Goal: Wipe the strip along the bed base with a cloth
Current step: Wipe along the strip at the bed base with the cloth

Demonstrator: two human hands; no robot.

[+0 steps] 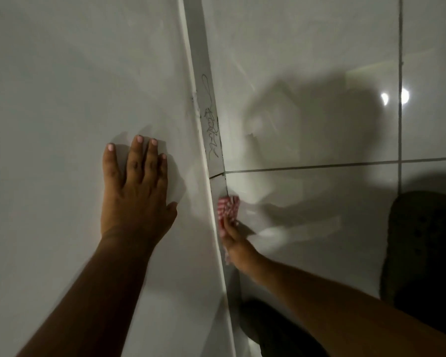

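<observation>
A narrow grey strip (pixel 204 81) runs from top centre down along the edge of the white bed base (pixel 62 86), with dark scribbled marks on it. My right hand (pixel 233 240) grips a red-and-white checked cloth (pixel 228 206) and presses it against the strip just below a tile joint. My left hand (pixel 137 186) lies flat on the white bed surface, fingers spread, holding nothing.
Glossy white floor tiles (pixel 319 60) with grey grout lines fill the right side. Two dark shoes are on the floor, one at the right (pixel 422 248) and one at the bottom centre (pixel 273 331).
</observation>
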